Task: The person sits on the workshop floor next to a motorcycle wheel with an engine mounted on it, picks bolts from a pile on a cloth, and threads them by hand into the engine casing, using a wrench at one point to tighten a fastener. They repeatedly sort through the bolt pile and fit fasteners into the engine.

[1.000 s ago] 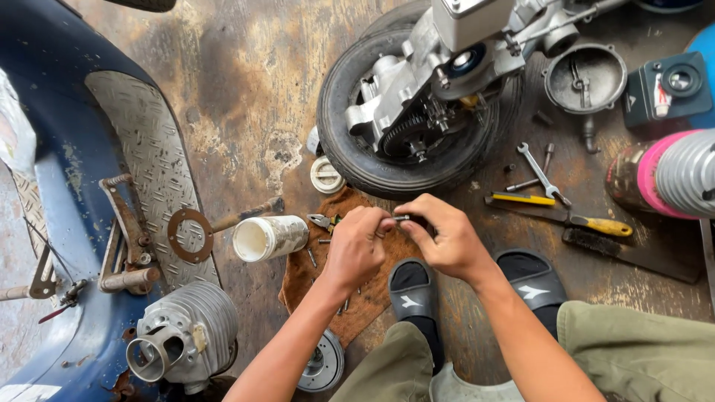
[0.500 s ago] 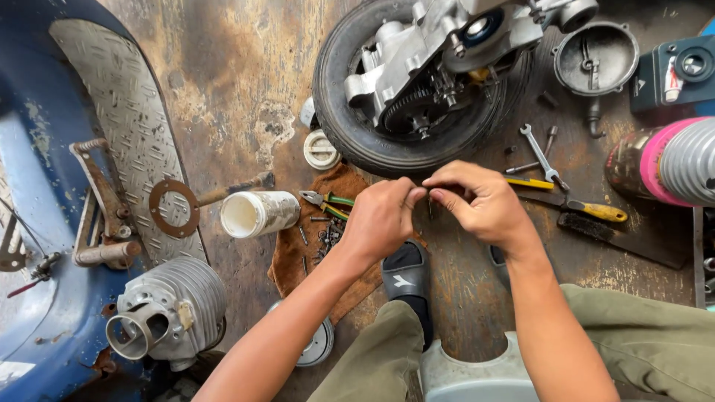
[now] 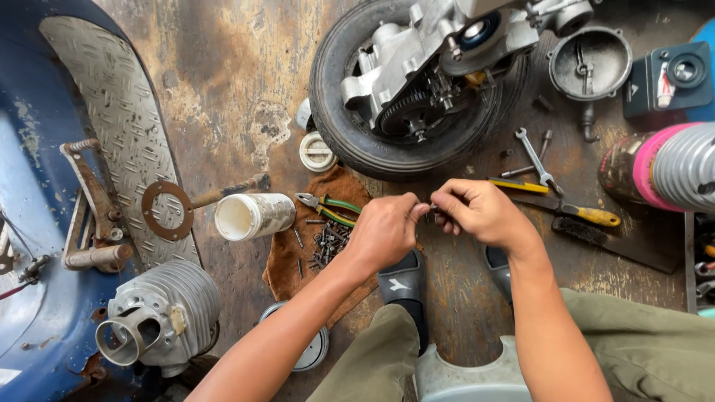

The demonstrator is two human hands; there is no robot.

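A white plastic cup lies on its side on the floor, mouth toward the camera, seemingly empty. Beside it, a brown rag carries loose bolts and green-handled pliers. Just right, the left hand and right hand meet fingertip to fingertip, each grip pinched closed on a small metal part, too tiny to identify.
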